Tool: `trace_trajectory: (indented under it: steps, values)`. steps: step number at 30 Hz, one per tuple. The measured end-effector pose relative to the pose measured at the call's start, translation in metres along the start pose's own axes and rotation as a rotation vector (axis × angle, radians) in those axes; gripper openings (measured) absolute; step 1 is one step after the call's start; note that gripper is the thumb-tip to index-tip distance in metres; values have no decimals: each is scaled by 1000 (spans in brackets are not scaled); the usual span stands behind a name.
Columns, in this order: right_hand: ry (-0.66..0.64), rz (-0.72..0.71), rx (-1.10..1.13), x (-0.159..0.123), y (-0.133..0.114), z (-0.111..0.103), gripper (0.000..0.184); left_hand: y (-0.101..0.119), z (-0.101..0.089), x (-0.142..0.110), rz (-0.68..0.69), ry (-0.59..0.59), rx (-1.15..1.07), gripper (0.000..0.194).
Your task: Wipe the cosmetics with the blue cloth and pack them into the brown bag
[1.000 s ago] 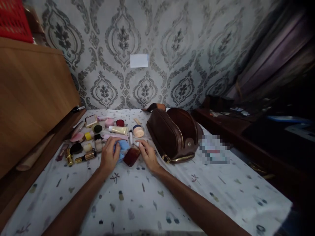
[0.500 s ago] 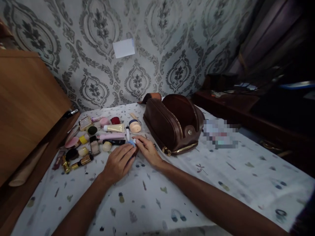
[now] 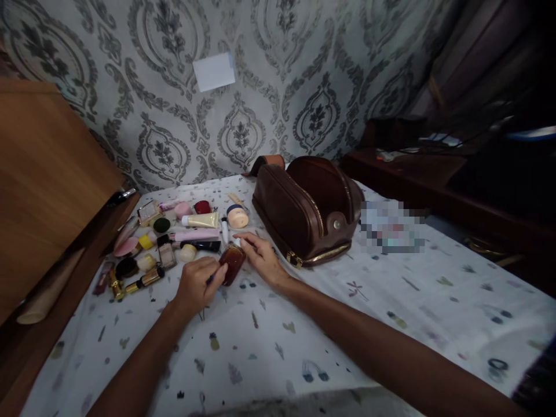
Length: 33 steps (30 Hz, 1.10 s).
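A flat-sided glass bottle [image 3: 233, 265] of deep reddish-brown, paler amber near its shoulder and topped with white at the neck, was tilted over the white printed tablecloth [image 3: 260, 365], between the two hands and in front of the spread of cosmetics. The right hand [image 3: 264, 262] gripped it by the white top, pinched in the fingertips. The left hand [image 3: 197, 284] was curled, its thumb against the bottle's left side; whether its hidden fingers gripped anything could not be told.

To the right of the hands stood a dark brown leather bag [image 3: 304, 214], its zipped top gaping and its flap raised; the inside was too dark to show any contents. A round jar [image 3: 238, 217] with a dark blue band and pale beige body lay just left of the bag. Farther left came a cream and gold tube [image 3: 200, 220], a small deep-red pot [image 3: 202, 207], and a foundation bottle [image 3: 165, 253] with a black cap and beige fill visible through its wall.
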State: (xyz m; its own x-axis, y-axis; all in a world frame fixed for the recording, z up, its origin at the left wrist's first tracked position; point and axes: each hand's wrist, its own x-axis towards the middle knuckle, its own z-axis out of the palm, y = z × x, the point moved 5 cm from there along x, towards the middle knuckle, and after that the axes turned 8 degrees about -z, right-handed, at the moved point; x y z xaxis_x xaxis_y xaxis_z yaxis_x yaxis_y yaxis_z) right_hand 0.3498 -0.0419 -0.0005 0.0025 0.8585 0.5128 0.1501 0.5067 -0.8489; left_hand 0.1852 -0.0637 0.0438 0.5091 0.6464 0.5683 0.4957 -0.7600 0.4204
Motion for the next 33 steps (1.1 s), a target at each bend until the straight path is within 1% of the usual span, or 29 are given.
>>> trace_trajectory:
  steps: [2,5,7,8,9,10,11,13,15,17,19,21,23,27,29,33]
  values:
    - [-13,13,19,0,0,0,37,-10,-2,1,-131,28,-108,46]
    - [-44,23,63,-1,-3,1,38,-24,-10,-1,-350,195,-186,47]
    - [-56,3,72,-1,-6,1,39,-30,-13,-4,-484,298,-223,43]
    - [-62,-16,69,-1,-8,1,40,-31,-13,-5,-525,325,-240,41]
    - [-68,-39,67,-1,-10,1,40,-30,-12,-6,-534,324,-252,37]
    - [-74,-62,67,0,-12,1,41,-27,-10,-5,-513,297,-259,33]
    - [-80,-82,71,0,-14,1,41,-23,-8,-3,-463,248,-262,30]
    - [-88,-105,84,0,-15,1,42,-13,-1,0,-310,115,-248,27]
    - [-85,-109,91,0,-14,0,43,-6,4,1,-162,-5,-204,33]
    - [-74,-99,97,1,-12,-1,43,-5,7,0,-71,-61,-139,42]
    - [-67,-71,108,0,-8,-1,42,-7,8,-1,-11,-70,-69,49]
    - [-64,-36,124,0,-5,-1,41,-10,8,-3,30,-59,-7,51]
    - [-59,-14,142,-1,-3,-1,39,-11,7,-4,45,-33,39,47]
    - [-8,-3,140,0,-1,-4,37,-10,4,-5,52,43,88,27]
    - [7,21,132,1,2,-7,39,-9,4,-5,53,49,91,21]
    - [32,40,96,3,6,-11,42,-13,4,-5,-2,13,64,24]
